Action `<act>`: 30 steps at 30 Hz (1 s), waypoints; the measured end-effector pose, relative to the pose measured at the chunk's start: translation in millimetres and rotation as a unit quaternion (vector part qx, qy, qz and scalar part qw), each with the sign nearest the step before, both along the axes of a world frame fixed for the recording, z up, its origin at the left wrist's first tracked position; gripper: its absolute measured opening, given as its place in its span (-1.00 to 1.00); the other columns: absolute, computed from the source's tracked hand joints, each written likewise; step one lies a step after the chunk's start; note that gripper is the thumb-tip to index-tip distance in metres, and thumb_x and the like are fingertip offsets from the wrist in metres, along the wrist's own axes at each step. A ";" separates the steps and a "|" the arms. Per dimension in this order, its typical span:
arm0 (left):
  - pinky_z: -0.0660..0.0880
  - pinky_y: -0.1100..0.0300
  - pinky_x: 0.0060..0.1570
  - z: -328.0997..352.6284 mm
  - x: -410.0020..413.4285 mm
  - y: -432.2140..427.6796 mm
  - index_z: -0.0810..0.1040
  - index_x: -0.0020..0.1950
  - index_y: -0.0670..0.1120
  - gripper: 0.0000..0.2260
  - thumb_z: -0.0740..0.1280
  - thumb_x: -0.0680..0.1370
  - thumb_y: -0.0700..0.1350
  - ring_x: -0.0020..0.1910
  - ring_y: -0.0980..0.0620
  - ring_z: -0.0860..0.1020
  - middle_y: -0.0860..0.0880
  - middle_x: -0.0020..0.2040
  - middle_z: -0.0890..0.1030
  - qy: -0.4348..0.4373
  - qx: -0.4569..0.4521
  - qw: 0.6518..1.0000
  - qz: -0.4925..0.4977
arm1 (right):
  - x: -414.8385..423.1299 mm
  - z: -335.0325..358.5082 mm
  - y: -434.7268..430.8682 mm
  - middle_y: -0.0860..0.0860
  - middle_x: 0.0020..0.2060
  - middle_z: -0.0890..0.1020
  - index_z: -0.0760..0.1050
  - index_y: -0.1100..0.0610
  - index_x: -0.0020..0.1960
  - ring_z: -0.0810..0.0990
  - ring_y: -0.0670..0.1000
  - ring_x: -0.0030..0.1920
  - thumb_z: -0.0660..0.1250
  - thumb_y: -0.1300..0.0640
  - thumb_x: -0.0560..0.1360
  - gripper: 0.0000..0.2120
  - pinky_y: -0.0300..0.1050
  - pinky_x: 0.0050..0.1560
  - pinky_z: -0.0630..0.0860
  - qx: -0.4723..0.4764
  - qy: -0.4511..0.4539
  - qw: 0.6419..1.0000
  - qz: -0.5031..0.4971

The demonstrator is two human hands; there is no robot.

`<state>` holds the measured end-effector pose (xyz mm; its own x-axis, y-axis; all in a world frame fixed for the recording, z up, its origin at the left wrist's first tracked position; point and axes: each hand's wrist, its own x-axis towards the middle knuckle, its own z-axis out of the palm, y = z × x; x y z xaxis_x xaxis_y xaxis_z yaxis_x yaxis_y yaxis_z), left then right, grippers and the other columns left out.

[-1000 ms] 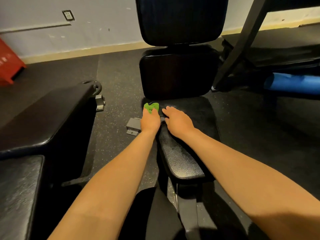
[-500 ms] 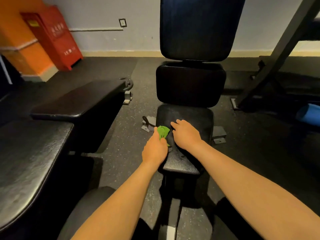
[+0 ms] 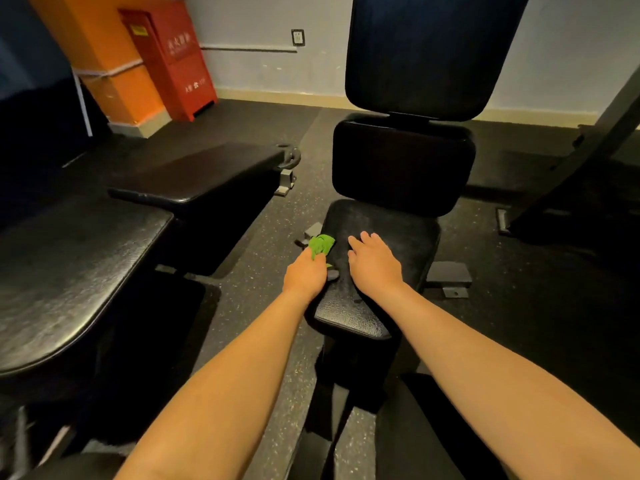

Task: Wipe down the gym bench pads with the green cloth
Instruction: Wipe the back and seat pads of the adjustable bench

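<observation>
Left grip (image 3: 304,276): fingers curled round a bunched green cloth (image 3: 322,245), which pokes out ahead of the knuckles. The cloth's lower part is hidden in the fist. It sits on the left edge of the seat pad (image 3: 398,233), roughly halfway along it, pressed to the vinyl as far as can be told. Right grip (image 3: 374,268): holds nothing, palm down on the same pad with fingers straight and slightly spread, just to the right of the cloth and apart from it. It looks to be bracing. The seat pad's long axis runs straight away from the person, from a narrow near end to a wider far end tucked under the lower back pad (image 3: 403,164). Above that, the upper back pad (image 3: 420,53) stands steeply raised. Key relation: the cloth is already in the left grip, and most of the seat surface lies right of it and beyond it. A stroke therefore goes either along the long axis toward the far edge or across toward the right edge. The cross stroke would run into the flat right grip, which probably has to lift or shift first. The left is the working side, and both back pads are farther off and higher. I judge the wiping to be at the seat stage with the back pads yet to do, though the vinyl shows no clear wet or dry mark. Further out, two more black bench pads (image 3: 204,171) stand on the speckled floor (image 3: 270,216) to the left. A red cabinet (image 3: 169,60) stands against the wall.
</observation>
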<state>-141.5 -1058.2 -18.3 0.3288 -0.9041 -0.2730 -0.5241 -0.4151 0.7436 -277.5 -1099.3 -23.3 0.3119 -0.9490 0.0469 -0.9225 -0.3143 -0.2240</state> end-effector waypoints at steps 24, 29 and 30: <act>0.42 0.04 -0.04 13.1 -13.2 86.7 0.48 0.36 0.10 -0.68 0.11 0.65 -0.04 0.05 -0.18 0.56 -0.07 0.10 0.64 -0.202 -0.070 0.977 -0.005 | -6.4 20.6 38.0 0.03 0.32 0.53 0.47 0.00 0.40 0.45 0.09 0.33 0.21 -0.03 0.62 -0.63 0.05 0.25 0.48 0.046 -0.140 0.989 0.024; 0.49 0.07 0.07 16.9 -15.8 72.7 0.47 0.41 0.06 -0.65 0.16 0.65 -0.13 0.19 -0.06 0.55 -0.01 0.23 0.60 -0.148 -0.155 0.976 -0.035 | 2.8 31.6 50.5 0.02 0.13 0.53 0.33 -0.07 0.26 0.52 -0.02 0.06 0.23 -0.04 0.61 -0.75 -0.14 -0.01 0.47 0.064 -0.361 0.930 0.009; 0.44 0.12 0.21 23.1 -19.1 66.2 0.43 0.46 0.03 -0.62 0.16 0.65 -0.16 0.31 -0.03 0.48 0.00 0.33 0.54 -0.112 -0.177 0.977 -0.047 | 5.3 31.7 50.8 0.02 0.08 0.49 0.30 -0.08 0.18 0.49 -0.04 0.01 0.26 -0.01 0.59 -0.79 -0.23 -0.09 0.43 0.068 -0.406 0.911 0.001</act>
